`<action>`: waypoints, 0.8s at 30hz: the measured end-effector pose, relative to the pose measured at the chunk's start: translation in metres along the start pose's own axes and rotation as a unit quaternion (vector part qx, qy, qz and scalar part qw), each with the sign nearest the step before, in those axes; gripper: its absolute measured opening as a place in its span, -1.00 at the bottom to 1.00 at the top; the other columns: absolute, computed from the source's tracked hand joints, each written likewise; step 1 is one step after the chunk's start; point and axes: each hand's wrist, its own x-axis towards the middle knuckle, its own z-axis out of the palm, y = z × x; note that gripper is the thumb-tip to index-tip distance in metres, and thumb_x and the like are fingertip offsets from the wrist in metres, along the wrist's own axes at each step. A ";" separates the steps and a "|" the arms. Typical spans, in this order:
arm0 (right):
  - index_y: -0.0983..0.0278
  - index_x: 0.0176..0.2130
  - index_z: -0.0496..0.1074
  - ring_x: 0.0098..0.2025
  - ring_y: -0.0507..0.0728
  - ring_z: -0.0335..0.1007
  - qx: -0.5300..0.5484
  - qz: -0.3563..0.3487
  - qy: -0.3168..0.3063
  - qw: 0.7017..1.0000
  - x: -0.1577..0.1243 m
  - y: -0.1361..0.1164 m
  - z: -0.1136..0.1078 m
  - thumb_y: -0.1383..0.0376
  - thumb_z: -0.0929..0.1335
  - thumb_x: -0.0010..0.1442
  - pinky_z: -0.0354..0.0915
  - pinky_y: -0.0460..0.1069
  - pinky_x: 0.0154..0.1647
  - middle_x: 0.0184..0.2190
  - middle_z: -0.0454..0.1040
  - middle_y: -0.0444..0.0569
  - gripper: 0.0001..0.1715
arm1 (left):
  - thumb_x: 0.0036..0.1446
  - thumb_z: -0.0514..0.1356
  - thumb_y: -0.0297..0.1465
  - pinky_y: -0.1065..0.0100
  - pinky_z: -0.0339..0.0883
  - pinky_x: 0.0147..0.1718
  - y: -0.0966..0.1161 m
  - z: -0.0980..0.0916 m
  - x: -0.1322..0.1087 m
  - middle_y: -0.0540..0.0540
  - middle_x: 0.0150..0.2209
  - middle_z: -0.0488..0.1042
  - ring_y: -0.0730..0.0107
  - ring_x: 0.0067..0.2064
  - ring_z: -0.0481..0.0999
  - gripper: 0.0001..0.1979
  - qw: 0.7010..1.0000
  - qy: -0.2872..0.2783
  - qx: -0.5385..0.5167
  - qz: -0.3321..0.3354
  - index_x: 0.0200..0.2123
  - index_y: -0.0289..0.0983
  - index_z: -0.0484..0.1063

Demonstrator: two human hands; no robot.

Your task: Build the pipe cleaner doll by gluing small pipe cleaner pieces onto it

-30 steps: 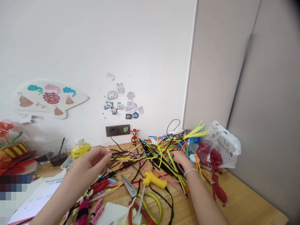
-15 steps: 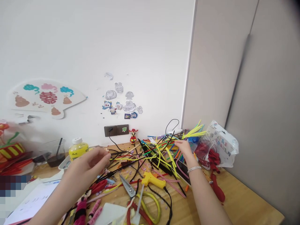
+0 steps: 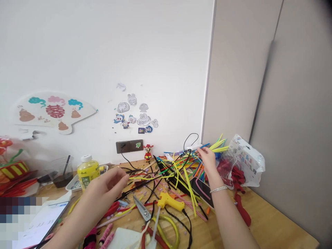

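Note:
My left hand (image 3: 110, 185) hovers over the left of the pile, its fingers curled and thumb against the index finger; what they hold, if anything, is hidden. At the back of the pile, my right hand (image 3: 208, 159) pinches at a blue pipe cleaner (image 3: 205, 145), whose end shows by the fingertips. Around and below lie many tangled pipe cleaners, such as yellow ones (image 3: 190, 190) and black ones (image 3: 154, 190). A yellow hot glue gun (image 3: 171, 202) rests between my arms, beside open scissors (image 3: 142, 209) with red and yellow handles.
A yellow-labelled bottle (image 3: 88, 171) and a plastic cup with dark liquid (image 3: 61, 176) stand at left. A phone (image 3: 202, 190) lies under my right forearm. At right are a plastic bag (image 3: 250, 162) and red balloons (image 3: 242, 211). The wall socket (image 3: 129, 146) has a cord plugged in.
My right hand has moved slightly up and right, and a blue pipe cleaner now shows at its fingertips. My left hand has shifted a little right and down, still curled.

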 end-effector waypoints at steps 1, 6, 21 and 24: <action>0.31 -0.51 0.36 -0.48 0.04 0.39 0.017 -0.012 -0.012 1.000 -0.004 -0.011 0.003 0.16 0.40 -0.14 0.32 -0.05 -0.38 -0.55 0.48 -0.11 -0.74 | -0.08 0.14 -0.09 0.44 0.17 -0.61 0.002 0.003 -0.001 0.05 -0.65 0.33 0.40 -0.59 0.30 -0.69 1.000 -0.028 0.000 0.001 -0.58 -0.22 0.35; 0.29 -0.37 0.38 -0.47 0.03 0.39 0.080 -0.061 -0.093 0.991 -0.037 -0.066 0.023 0.18 0.38 -0.05 0.33 -0.02 -0.32 -0.53 0.48 -0.11 -0.76 | -0.06 0.11 -0.08 0.40 0.22 -0.59 0.015 0.019 -0.008 0.01 -0.59 0.39 0.39 -0.60 0.32 -0.65 0.991 -0.100 -0.079 -0.042 -0.40 -0.24 0.42; 0.25 -0.31 0.49 -0.37 0.05 0.42 0.138 0.008 -0.442 0.886 -0.138 -0.089 0.078 0.22 0.38 0.04 0.34 -0.06 -0.34 -0.44 0.51 -0.08 -0.81 | -0.01 0.17 -0.16 0.48 0.11 -0.66 0.019 0.038 -0.015 0.10 -0.69 0.25 0.58 -0.68 0.22 -0.63 0.917 0.033 -0.388 -0.085 -0.66 -0.28 0.21; 0.24 -0.30 0.49 -0.39 0.04 0.41 0.192 0.006 -0.444 0.875 -0.131 -0.083 0.075 0.23 0.39 0.05 0.32 -0.06 -0.33 -0.48 0.50 -0.10 -0.83 | 0.02 0.17 -0.21 0.48 0.08 -0.66 0.017 0.037 -0.014 0.11 -0.69 0.23 0.60 -0.68 0.20 -0.65 0.895 0.043 -0.434 -0.091 -0.66 -0.28 0.20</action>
